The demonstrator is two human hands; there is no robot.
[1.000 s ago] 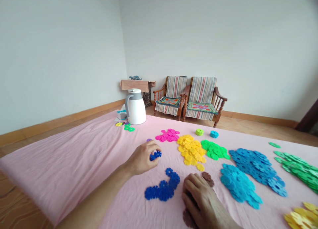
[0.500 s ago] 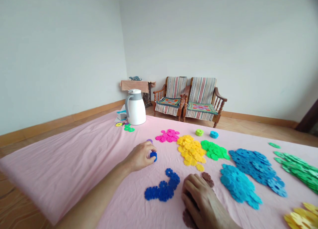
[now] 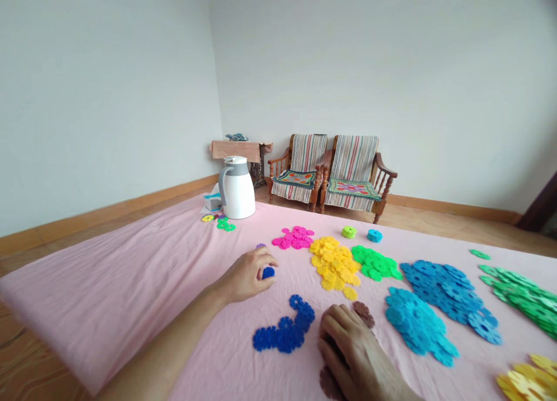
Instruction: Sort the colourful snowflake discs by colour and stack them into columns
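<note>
Single view, head-worn. Looked forward and down across the pink-covered surface (image 3: 130,285) from its near edge. Left hand (image 3: 246,276) and right hand (image 3: 348,349) close at bottom; armchairs (image 3: 333,169) distant beyond the far edge.

Pink cloth (image 3: 130,285) spread over the flat surface, as I see it through the head camera.

Far left: white jug (image 3: 237,186), a small teal box (image 3: 213,201) just beside it, and loose yellow and green pieces (image 3: 223,221) in front.

Middle, left to right: magenta pile (image 3: 294,237), yellow pile (image 3: 335,263) and bright green pile (image 3: 376,263), the last 2 touching. Behind them are 2 short stacks, lime stack (image 3: 348,231) and cyan stack (image 3: 375,235).

Right: mid-blue pile (image 3: 448,291), light-blue pile (image 3: 418,325) against it, dark green pile (image 3: 522,296), 1 lone green piece (image 3: 480,253), pale yellow pile (image 3: 528,380).

Near me: dark blue cluster (image 3: 285,331), single dark blue piece (image 3: 268,272) beyond it, brown pieces (image 3: 363,313).
</note>
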